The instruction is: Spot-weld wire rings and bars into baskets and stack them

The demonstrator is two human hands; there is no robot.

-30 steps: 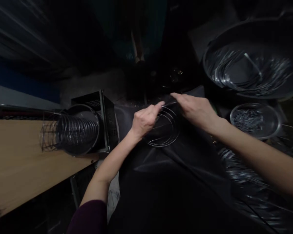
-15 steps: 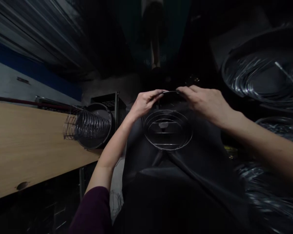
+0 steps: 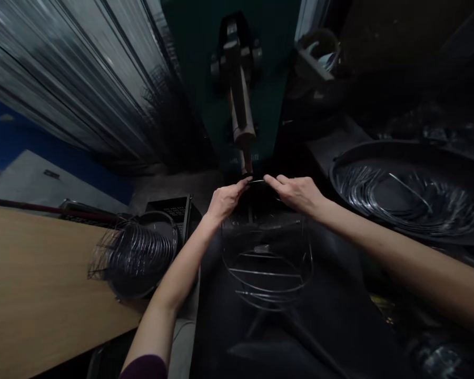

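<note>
Just below the pointed tip of a machine arm [image 3: 243, 126], my left hand [image 3: 224, 202] and my right hand [image 3: 298, 192] pinch a thin metal wire [image 3: 257, 181]. A short bright stretch of it shows between my fingertips. My left fingertips are closest to the machine's tip; whether they touch it I cannot tell. Under my hands, in front of my dark-covered lap, is a rounded wire frame [image 3: 264, 272] with straight crossbars. Darkness hides whether the pinched wire and this frame are joined.
To the left, a stack of wire rings [image 3: 142, 252] leans in a round dark tub beside a wooden board [image 3: 43, 295]. A black crate [image 3: 174, 208] stands behind it. On the right is a wide dark basin [image 3: 379, 145] of loose wire hoops. The green machine body [image 3: 193, 52] rises ahead.
The view has tilted up, showing more of the machine. My hands have come up close under its tip, still pinching the wire, and slightly nearer each other.
</note>
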